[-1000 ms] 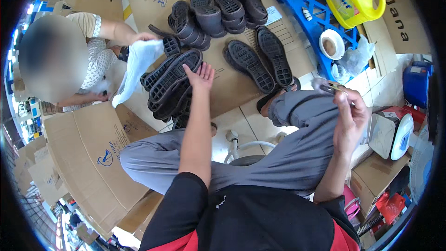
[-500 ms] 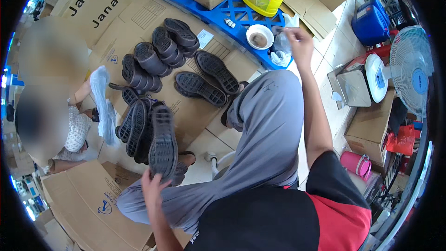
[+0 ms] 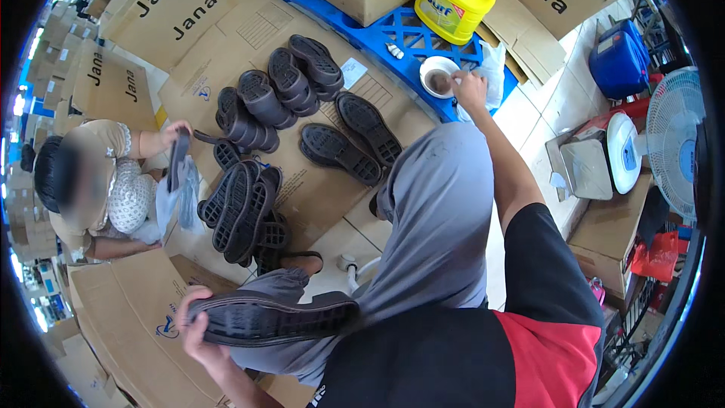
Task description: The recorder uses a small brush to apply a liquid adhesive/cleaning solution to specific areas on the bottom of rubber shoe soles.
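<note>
A dark brown shoe sole (image 3: 272,317) lies sideways over my lap, its grid-like hollow face partly showing. My left hand (image 3: 200,332) is closed round one end of it. At the upper right my right hand (image 3: 470,92) reaches to the rim of a small white bowl (image 3: 438,77) with something brownish inside. Those fingers are pinched together; what they hold, if anything, is hidden. A loose pile of similar soles (image 3: 242,208) sits just beyond my left knee. Two soles (image 3: 340,153) lie side by side nearer the middle, and several stacked ones (image 3: 264,98) stand behind.
Flattened cardboard (image 3: 219,38) lies under the soles. A blue plastic pallet (image 3: 370,38) carries the bowl, a yellow jug (image 3: 453,4) and a plastic bag (image 3: 492,68). On the left a co-worker's hand (image 3: 177,132) holds a sole above a clear bag. A fan (image 3: 672,143) stands right.
My left hand has brought the sole from beside the pile to my lap and turned it sideways. My right hand has come down to the bowl. The co-worker now holds a sole by the bag.
</note>
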Demonstrator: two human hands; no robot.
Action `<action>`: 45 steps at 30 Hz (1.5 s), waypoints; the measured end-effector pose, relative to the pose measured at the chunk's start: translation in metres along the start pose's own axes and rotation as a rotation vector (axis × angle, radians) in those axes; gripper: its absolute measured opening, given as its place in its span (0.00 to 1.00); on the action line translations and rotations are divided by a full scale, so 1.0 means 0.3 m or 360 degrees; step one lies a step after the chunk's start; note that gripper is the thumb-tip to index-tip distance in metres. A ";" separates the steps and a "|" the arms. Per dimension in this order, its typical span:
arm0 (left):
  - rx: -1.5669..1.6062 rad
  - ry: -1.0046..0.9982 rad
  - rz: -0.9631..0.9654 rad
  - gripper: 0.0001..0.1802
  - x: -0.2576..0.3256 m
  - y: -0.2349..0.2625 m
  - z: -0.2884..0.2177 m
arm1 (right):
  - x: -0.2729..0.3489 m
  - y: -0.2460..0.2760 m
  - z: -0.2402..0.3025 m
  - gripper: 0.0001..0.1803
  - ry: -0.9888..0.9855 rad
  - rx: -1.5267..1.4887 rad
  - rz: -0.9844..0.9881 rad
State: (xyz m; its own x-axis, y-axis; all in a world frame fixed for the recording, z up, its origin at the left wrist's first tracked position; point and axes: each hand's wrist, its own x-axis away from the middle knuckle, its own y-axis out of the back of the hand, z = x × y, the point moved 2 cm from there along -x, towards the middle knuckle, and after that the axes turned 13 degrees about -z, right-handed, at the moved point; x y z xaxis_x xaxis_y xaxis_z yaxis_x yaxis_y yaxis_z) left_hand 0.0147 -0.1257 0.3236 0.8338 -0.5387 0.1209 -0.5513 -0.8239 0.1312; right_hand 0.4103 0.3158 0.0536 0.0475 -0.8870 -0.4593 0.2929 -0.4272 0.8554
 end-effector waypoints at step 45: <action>0.1042 0.0750 0.0869 0.49 0.229 -0.313 0.293 | 0.545 0.919 0.982 0.09 -0.0782 -0.2469 0.0936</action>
State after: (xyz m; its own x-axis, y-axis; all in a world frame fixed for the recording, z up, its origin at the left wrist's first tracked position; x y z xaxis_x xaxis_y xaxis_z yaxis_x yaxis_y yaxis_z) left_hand 0.1262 -0.1008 0.2331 0.2925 -0.8672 0.4030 -0.6147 -0.4934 -0.6154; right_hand 0.2175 0.0012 0.2848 0.2907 -0.9421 0.1670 0.9311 0.2385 -0.2759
